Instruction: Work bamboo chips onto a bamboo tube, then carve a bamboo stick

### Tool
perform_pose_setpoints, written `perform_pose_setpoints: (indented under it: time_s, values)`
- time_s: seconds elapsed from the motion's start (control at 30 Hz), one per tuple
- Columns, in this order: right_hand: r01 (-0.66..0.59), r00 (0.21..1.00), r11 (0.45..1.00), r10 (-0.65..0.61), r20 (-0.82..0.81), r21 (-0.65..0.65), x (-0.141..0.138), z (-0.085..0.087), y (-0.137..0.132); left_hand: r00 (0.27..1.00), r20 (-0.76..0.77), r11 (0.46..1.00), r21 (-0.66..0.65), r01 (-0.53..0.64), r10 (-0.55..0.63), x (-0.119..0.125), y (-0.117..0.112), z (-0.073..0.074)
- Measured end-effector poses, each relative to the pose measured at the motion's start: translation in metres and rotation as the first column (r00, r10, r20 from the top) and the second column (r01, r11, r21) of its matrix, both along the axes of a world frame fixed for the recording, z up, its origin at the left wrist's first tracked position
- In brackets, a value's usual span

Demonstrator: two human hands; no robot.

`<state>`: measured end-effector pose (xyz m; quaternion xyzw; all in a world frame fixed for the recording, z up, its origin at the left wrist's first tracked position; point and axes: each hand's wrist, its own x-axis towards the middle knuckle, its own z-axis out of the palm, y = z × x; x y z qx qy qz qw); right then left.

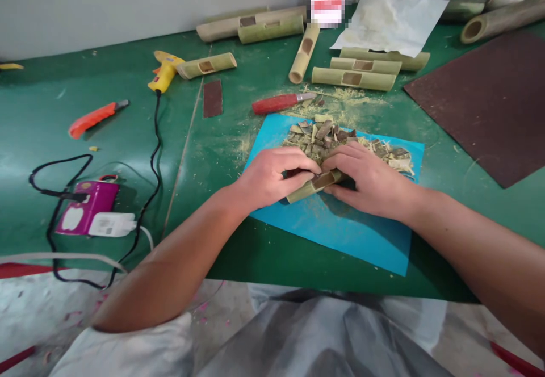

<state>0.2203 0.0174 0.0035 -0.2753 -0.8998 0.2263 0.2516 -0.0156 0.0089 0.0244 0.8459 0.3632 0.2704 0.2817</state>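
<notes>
Over a blue sheet [361, 241], a short bamboo tube [298, 193] with a cut-out in its side lies between my two hands. My left hand [270, 175] is closed at the tube's left part, its thumb and fingertips meeting beside the cut-out. Around the tube's right end my right hand [364, 175] is closed, fingers above and thumb below. Whether a small piece is also pinched at the fingertips is hidden. Just behind both hands sits a heap of bamboo chips and shavings [326, 133]. Beyond it lies a red-handled knife [276, 104].
Several notched bamboo tubes [353, 79] lie at the back. On the left are an orange utility knife [96, 118], a yellow glue gun [165, 71], its black cord and a purple power strip [87, 206]. A brown sheet [489, 104] covers the right, near white paper [387, 19].
</notes>
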Motion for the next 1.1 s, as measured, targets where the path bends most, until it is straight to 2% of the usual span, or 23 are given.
perform_pose_setpoints:
  time_s: [0.27,0.67,1.0,1.1]
  values:
    - [-0.014,1.0,0.998,0.013,-0.016,-0.065,-0.0015,0.0013,0.0017,0.998,-0.008,0.998,-0.028,-0.059,0.059,0.0034,-0.0009,0.0007]
    - [-0.037,0.999,0.996,0.036,-0.017,-0.083,-0.0013,0.0032,0.0048,1.0,0.001,0.999,-0.039,-0.021,0.021,0.0002,-0.0001,0.0038]
    - [-0.052,0.999,0.992,0.05,-0.018,-0.119,-0.0017,0.0042,0.0051,0.999,-0.008,0.996,-0.084,-0.041,0.04,0.0002,0.0006,0.0053]
    - [-0.044,0.999,0.99,0.043,-0.009,-0.135,-0.002,0.0052,0.0048,0.997,-0.005,0.993,-0.092,-0.079,0.079,-0.0027,0.0011,0.0073]
